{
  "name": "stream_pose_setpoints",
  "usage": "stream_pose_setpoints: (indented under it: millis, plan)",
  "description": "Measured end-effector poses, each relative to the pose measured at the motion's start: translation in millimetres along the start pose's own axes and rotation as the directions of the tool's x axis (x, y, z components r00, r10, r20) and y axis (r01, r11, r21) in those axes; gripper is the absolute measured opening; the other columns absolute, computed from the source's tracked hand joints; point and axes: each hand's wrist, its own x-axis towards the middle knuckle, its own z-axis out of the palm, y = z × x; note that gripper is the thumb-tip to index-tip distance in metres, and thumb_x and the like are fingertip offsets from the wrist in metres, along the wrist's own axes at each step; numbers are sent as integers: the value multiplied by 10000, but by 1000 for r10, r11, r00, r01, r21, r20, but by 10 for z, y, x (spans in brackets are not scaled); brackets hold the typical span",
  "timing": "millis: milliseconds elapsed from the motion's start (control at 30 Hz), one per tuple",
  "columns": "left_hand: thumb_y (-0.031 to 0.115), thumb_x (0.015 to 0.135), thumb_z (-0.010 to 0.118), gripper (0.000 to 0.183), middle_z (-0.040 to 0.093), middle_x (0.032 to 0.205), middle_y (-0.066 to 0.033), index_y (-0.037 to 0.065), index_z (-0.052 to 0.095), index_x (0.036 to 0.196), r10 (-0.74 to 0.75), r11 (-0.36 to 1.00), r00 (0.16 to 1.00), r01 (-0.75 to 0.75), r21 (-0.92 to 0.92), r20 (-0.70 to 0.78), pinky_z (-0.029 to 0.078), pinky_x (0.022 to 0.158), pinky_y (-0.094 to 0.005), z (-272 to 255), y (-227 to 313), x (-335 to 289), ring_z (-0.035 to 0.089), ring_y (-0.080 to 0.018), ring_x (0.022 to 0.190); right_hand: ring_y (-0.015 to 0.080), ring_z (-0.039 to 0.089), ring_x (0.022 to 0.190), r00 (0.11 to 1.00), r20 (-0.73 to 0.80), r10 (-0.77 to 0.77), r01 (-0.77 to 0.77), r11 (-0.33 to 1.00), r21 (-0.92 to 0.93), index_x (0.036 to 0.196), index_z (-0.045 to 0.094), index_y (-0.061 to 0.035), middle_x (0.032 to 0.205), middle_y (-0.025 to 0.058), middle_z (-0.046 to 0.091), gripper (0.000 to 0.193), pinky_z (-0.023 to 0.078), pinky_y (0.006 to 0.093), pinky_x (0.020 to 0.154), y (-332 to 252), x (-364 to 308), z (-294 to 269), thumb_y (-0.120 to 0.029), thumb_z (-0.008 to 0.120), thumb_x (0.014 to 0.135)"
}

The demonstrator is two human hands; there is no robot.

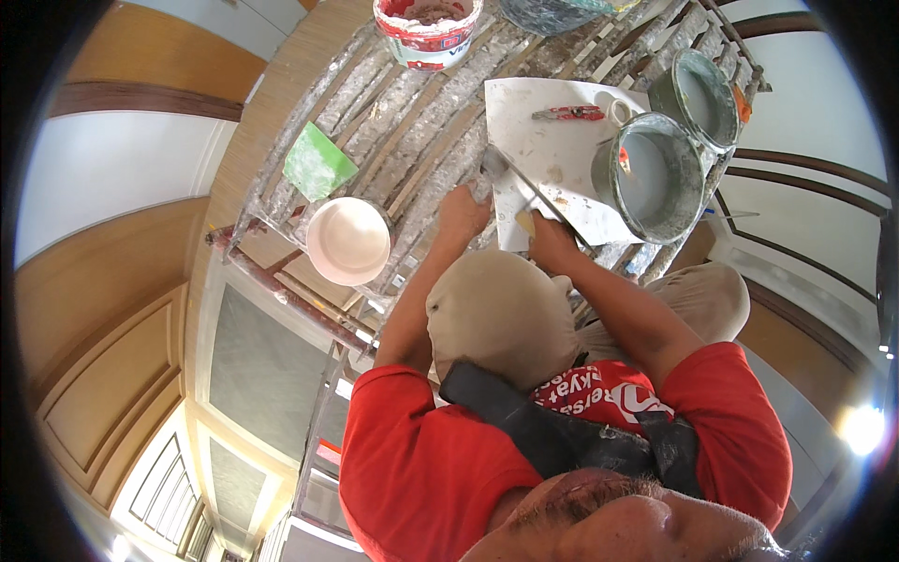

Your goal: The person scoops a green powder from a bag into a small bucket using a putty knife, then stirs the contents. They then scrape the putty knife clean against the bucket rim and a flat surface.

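A long, narrow metal filling knife (pixel 540 195) lies slantwise between my two hands, above a stained white sheet (pixel 524 112). My left hand (pixel 461 215) is closed at its far-left end, by a whitish lump of grey. A small yellowish piece (pixel 526 222), perhaps a scraper's handle or blade, sticks out of my closed right hand (pixel 554 245), which is close under the knife's near end. Most of the right fingers are hidden behind that hand. A red-handled cutter (pixel 568 113) lies on the sheet, beside a roll of whitish tape (pixel 619 112).
Two dark buckets (pixel 650 178) (pixel 698 101) of greyish liquid stand right. A pale round tub (pixel 348 242) and a green plastic piece (pixel 318 161) are left; a red-white paint bucket (pixel 427 36) is at the back. The slatted, plaster-crusted platform (pixel 440 122) has an open drop along its left edge.
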Motion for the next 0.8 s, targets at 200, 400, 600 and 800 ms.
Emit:
stream_pose_setpoints:
  millis: [200, 400, 600, 800]
  plan:
    - [385, 857, 703, 520, 677, 1078, -318, -8, 684, 1199, -61, 998, 996, 62, -25, 71, 518, 929, -475, 45, 63, -69, 659, -445, 1042, 455, 683, 931, 1000, -30, 3, -3, 1000, -18, 1195, 534, 17, 959, 296, 688, 398, 527, 527, 854, 74, 36, -2, -79, 625, 820]
    - [341, 856, 700, 482, 684, 997, -327, -53, 688, 1133, -46, 998, 999, 45, -54, -22, 524, 888, -492, 65, 43, -163, 668, -462, 984, 427, 700, 902, 1000, -30, -7, 5, 998, -63, 1128, 541, 8, 929, 282, 693, 346, 547, 513, 816, 80, -76, 44, -73, 645, 808]
    - [331, 856, 701, 489, 687, 1003, -323, -41, 678, 1172, -50, 998, 998, 49, -45, -26, 527, 891, -491, 98, 27, -138, 671, -458, 987, 431, 701, 919, 1000, -12, -3, 2, 999, -38, 1186, 531, 6, 958, 274, 700, 392, 547, 504, 826, 52, -27, 147, -73, 635, 816]
    - [336, 856, 701, 438, 689, 976, -321, -37, 705, 1086, -70, 994, 996, 65, -93, -58, 529, 876, -505, 152, 96, -216, 675, -463, 967, 430, 704, 915, 991, -134, 8, -12, 999, -29, 1222, 539, 15, 954, 293, 697, 407, 544, 518, 835, 131, 1, 182, -59, 583, 824]
